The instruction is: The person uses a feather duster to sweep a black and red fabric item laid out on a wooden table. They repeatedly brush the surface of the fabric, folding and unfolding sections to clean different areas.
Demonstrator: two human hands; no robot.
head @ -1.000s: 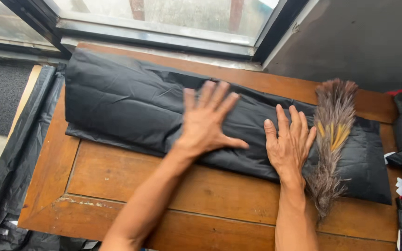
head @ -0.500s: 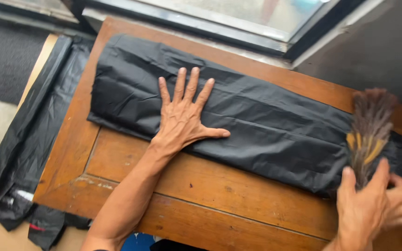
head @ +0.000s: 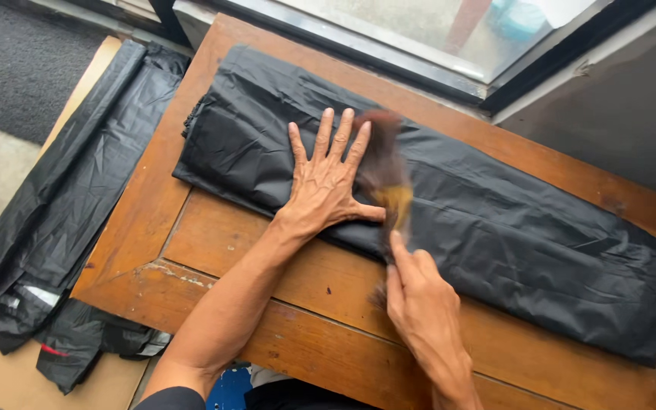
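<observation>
Left hand (head: 326, 182): fingers spread, flat on the black folded sheet (head: 510, 220), centre frame.
Right hand (head: 423, 304): gripping the blurred feather duster (head: 383, 178), lower centre.

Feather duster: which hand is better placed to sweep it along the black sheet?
Right. The right hand already grips the feather duster over the black sheet; the left hand lies flat, pinning it to the wooden table.

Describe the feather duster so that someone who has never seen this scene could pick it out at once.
Start at the wooden table below the window, where a long folded black plastic sheet lies. The left hand presses flat on that sheet; right beside its thumb, the right hand holds the feather duster. It is the only brown, feathery thing, blurred, with a yellowish band, against smooth black plastic.
</observation>
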